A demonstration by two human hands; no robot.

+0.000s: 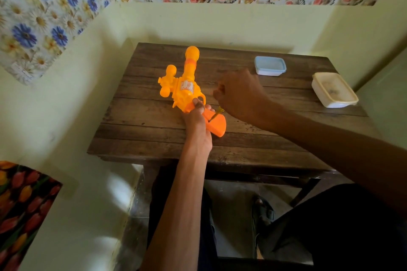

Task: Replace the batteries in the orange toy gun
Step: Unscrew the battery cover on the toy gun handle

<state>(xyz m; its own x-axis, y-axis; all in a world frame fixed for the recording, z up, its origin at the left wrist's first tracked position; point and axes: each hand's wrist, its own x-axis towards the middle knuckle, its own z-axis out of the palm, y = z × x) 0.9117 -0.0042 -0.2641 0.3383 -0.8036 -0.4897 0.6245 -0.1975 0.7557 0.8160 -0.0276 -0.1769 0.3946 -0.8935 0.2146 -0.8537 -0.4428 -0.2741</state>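
The orange toy gun (185,86) lies on the dark wooden table (242,138), barrel pointing away from me and grip toward me. My left hand (198,121) grips the gun at the top of its handle, thumb near the trigger guard. My right hand (237,94) hovers just right of the gun, fingers curled round a small screwdriver (217,113) with a yellowish handle. Its tip touches the orange handle (217,126) near the butt. No batteries are visible.
A blue-lidded plastic box (270,65) stands at the table's back right. A white lidded box (334,90) sits near the right edge. Walls close in behind and on the left. My legs and a sandalled foot (263,211) are under the table.
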